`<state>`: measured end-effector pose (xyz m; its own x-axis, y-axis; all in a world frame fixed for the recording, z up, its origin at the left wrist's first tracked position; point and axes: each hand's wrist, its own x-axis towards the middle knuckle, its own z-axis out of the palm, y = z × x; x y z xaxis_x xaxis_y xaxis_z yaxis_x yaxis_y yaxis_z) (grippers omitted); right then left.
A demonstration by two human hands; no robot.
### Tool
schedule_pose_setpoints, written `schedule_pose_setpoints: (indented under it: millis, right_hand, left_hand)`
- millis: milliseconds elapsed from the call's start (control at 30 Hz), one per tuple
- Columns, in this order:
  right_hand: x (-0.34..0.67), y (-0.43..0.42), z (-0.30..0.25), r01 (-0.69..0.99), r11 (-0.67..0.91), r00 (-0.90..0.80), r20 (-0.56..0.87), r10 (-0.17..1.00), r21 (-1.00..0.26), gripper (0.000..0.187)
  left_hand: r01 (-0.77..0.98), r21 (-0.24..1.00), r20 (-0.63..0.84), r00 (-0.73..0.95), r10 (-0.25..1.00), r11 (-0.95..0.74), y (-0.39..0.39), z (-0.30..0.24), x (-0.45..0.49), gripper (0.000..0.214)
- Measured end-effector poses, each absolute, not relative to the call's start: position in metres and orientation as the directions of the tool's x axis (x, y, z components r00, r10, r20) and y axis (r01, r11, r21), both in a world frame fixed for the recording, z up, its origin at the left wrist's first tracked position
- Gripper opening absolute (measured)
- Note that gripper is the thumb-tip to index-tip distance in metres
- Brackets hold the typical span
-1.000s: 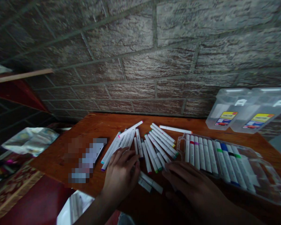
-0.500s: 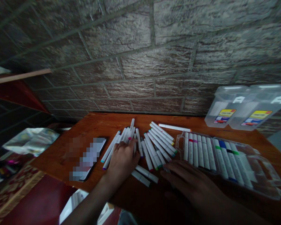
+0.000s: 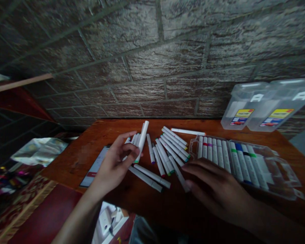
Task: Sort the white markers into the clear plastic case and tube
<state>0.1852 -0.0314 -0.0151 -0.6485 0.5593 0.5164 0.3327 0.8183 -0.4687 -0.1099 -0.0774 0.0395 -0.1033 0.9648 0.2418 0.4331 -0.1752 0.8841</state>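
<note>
Marker [image 3: 143, 137], white-bodied with a green lower end, is clamped between the thumb and fingers of the left hand [image 3: 114, 166], its pale end tipped up and away from the palm. The grip sits near the coloured end, perhaps because that end is closest to the palm and leaves most of the barrel free. Just beyond those fingers, more markers lie partly hidden; two markers [image 3: 147, 179] rest on the counter [image 3: 66, 164] right below the thumb. A loose fan of markers [image 3: 165, 157] spreads between the hands, likely so that each barrel can be reached from either side. Beyond the right hand [image 3: 218, 184] and to its right, the clear case [image 3: 281, 171] lies open with markers side by side in it, a layout that seems to keep their coloured bands readable. The left forearm slants in from below, the wrist bent a little, palm turned inward, the upper fingers curled and spread. The right hand hangs low, palm down, thumb and fingers parted around the end of a slanting marker [image 3: 178, 173]; whether it grips that barrel, I cannot tell.
</note>
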Motion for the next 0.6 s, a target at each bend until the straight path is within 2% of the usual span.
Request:
schedule_pose_setpoints:
  millis: [133,300,433,500,600]
  right_hand:
    - [0.194,-0.016,-0.005,0.381,0.613,-0.508,0.398,0.764,-0.692,0.033]
    - [0.201,0.002,0.011,0.253,0.431,-0.486,0.271,0.831,-0.866,0.034]
    - [0.212,0.006,0.008,0.205,0.391,-0.431,0.276,0.859,-0.897,0.031]
    - [0.219,0.005,0.004,0.227,0.389,-0.406,0.276,0.871,-0.893,0.032]
    - [0.227,-0.001,0.0,0.296,0.528,-0.345,0.426,0.836,-0.796,0.034]
  left_hand:
    - [0.375,0.899,0.236,0.014,0.972,-0.224,-0.06,0.029,-0.066,0.034]
    - [0.182,0.916,0.334,0.147,0.931,-0.358,-0.023,0.01,0.004,0.019]
    - [0.222,0.902,0.341,0.165,0.925,-0.372,-0.018,0.005,0.038,0.013]
    - [0.305,0.876,0.324,0.202,0.924,-0.374,-0.025,0.004,0.043,0.026]
    - [0.398,0.842,0.273,0.267,0.924,-0.364,-0.034,0.008,0.038,0.037]
